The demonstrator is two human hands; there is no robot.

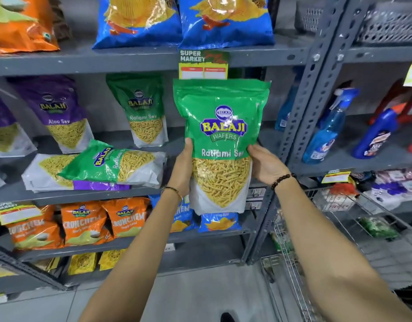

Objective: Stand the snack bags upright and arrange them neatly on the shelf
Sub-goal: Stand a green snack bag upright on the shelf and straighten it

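Note:
I hold a green Ratlami Sev bag [221, 126] upright in front of the grey middle shelf [84, 196]. My left hand [183, 168] grips its left edge and my right hand [264, 166] grips its right edge. On the shelf another green Ratlami Sev bag [114, 163] lies flat on top of a flat purple bag [47, 173]. Behind them one green bag [145, 112] and a purple Aloo Sev bag [58, 112] stand upright. A further purple bag [5, 133] stands at the far left, partly cut off.
Blue bags [181, 19] and an orange bag [19, 24] fill the top shelf. Orange Crunchem bags [84, 221] sit on the lower shelf. A price tag [203, 65] hangs above the held bag. Spray bottles [328, 126] stand on the right rack, behind an upright post [302, 108]. A wire cart [293, 252] is at lower right.

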